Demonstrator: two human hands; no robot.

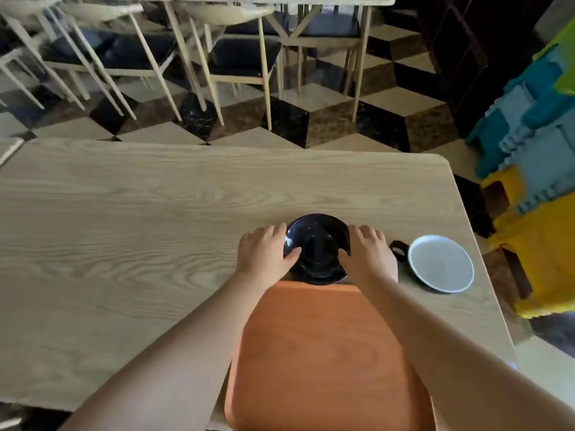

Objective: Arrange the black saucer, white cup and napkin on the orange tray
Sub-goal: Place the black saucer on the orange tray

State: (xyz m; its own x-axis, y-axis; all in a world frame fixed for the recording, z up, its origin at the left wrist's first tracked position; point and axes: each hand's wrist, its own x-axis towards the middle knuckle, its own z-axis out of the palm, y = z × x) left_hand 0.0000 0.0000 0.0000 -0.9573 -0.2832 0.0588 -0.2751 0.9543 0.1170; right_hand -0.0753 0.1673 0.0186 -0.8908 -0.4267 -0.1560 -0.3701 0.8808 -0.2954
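Observation:
The black saucer [317, 247] sits just beyond the far edge of the orange tray [326, 353], which lies bare on the wooden table near me. My left hand [264, 253] grips the saucer's left rim with the thumb on top. My right hand [368, 253] grips its right rim the same way. I cannot tell whether the saucer is lifted or resting on the table. No white cup or napkin shows in view.
A white plate [441, 263] lies to the right near the table's right edge, with a small dark round object [399, 248] between it and my right hand. The wooden table [124, 228] stretches left. Chairs stand beyond it; coloured foam mats are stacked at right.

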